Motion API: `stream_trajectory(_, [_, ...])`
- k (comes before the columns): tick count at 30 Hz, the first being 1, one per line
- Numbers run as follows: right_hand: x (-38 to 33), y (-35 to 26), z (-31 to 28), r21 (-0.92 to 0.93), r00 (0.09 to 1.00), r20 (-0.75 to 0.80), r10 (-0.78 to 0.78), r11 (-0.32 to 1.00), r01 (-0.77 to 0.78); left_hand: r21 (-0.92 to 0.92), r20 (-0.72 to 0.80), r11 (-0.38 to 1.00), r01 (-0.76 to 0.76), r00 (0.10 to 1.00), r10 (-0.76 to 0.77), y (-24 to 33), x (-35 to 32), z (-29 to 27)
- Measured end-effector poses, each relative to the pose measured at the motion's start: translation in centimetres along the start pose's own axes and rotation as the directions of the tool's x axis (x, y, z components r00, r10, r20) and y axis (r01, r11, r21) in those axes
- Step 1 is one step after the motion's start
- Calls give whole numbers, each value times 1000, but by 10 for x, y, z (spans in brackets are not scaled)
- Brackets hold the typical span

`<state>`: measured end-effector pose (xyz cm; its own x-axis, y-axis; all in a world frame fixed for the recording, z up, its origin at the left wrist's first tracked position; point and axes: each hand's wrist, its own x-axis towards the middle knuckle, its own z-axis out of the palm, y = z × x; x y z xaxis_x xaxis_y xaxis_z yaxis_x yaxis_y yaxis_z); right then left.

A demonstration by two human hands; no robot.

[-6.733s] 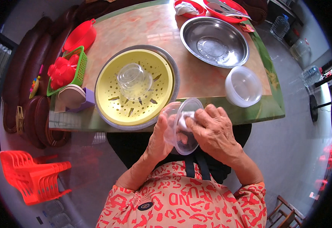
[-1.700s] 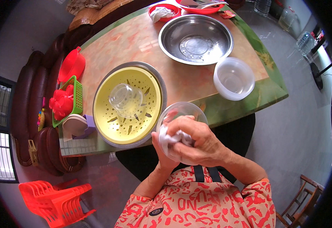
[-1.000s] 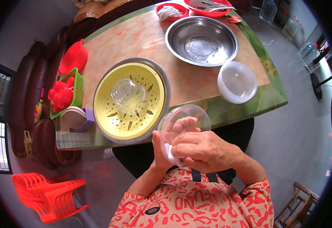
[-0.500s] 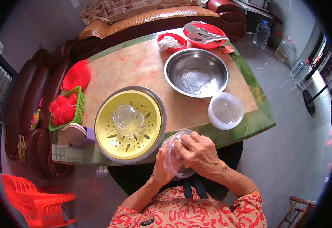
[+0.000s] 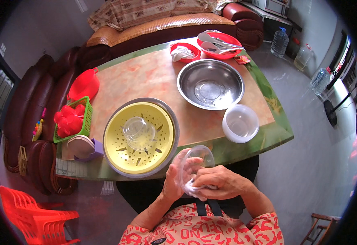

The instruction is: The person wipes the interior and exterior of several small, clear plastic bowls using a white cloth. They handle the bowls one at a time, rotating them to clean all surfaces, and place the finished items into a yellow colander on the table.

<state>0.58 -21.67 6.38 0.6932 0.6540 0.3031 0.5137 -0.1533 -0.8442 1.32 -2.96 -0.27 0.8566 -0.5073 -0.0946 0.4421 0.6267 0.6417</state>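
Note:
My left hand (image 5: 172,179) is wrapped round the side of a clear plastic bowl (image 5: 203,153), tilted just off the table's near edge. With its fingers bent over the bowl's near rim, my right hand (image 5: 224,181) presses a white cloth (image 5: 192,190) against it. Part of the cloth is hidden under those fingers. To the left, a yellow colander (image 5: 115,127) sits in a metal basin and holds several clear plastic bowls (image 5: 139,134). Right of my hands, translucent white tubs (image 5: 240,139) stand by the table edge.
A wide steel basin (image 5: 211,90) lies beyond the tubs. Behind it are a red basin (image 5: 235,41) with ladles and a small red bowl (image 5: 195,50) with white cloth. At left stand a green basket (image 5: 86,118) of red cups and a purple holder (image 5: 93,150).
My right hand has moved down from inside the bowl to its near rim, and the white cloth now shows more. The bowl has tipped slightly; my left hand keeps its hold.

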Motion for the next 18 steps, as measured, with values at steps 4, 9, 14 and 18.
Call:
stream_trajectory(4, [-10,-17,-10,-60,971,-232,-61,997,49,-61,-81,996,-63,995,58,7,5,-6])
stream_trajectory(9, [-8,-5,18,-668,866,-404,-295,742,-59,-205,-150,978,-25,989,-7,3,11,19])
stream_trajectory(14, [-9,11,19,-700,782,-455,-426,714,-18,-275,-114,955,115,982,-151,-2,11,24])
stream_trajectory(18, [-8,1,-14,-670,845,-361,-395,740,61,-99,-118,994,36,992,-47,-4,5,24])
